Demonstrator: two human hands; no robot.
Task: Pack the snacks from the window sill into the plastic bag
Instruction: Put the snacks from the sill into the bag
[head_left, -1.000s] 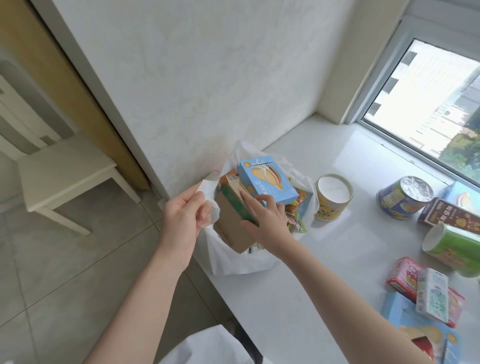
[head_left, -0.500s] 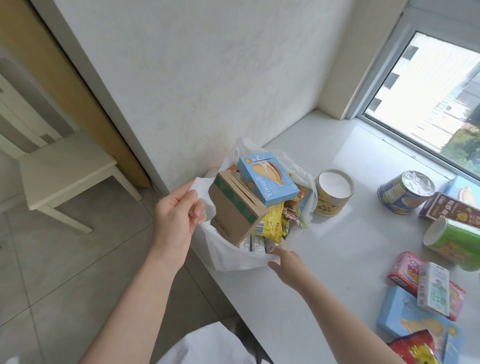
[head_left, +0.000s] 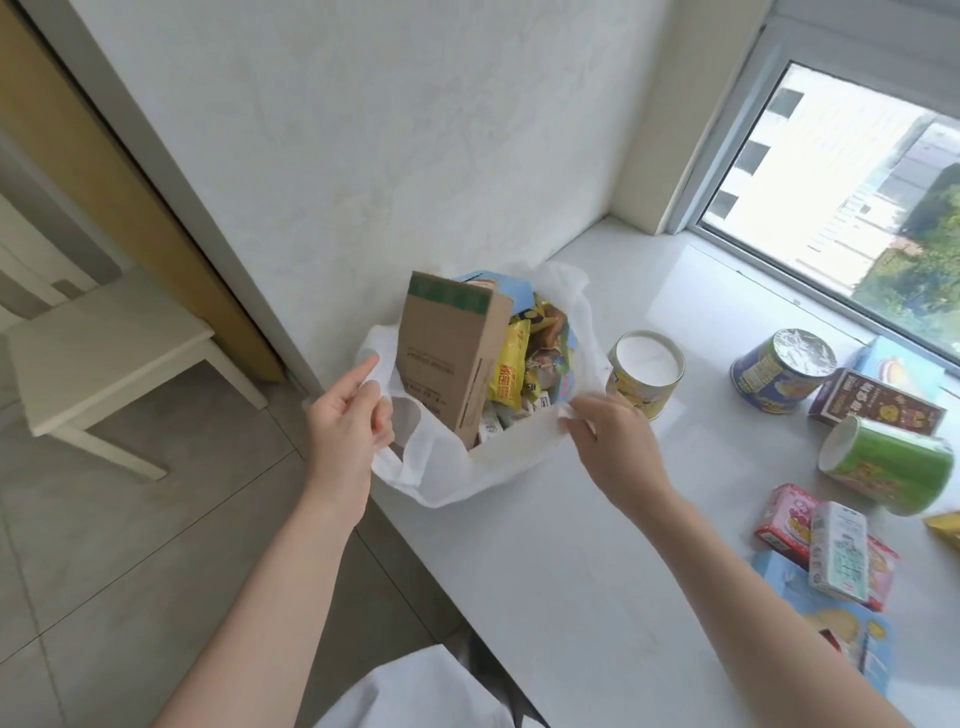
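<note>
The white bag (head_left: 457, 478) sits at the sill's (head_left: 571, 571) left end against the wall, packed with a brown box (head_left: 447, 358) and yellow packets (head_left: 511, 371); lower contents are hidden. The left hand (head_left: 345, 421) pinches the bag's left rim, the right hand (head_left: 613, 441) its right rim. Beyond, a yellow tub (head_left: 645, 371), blue can (head_left: 779, 369) and green cup (head_left: 883, 462) remain; the boxes at the right edge are cut off.
</note>
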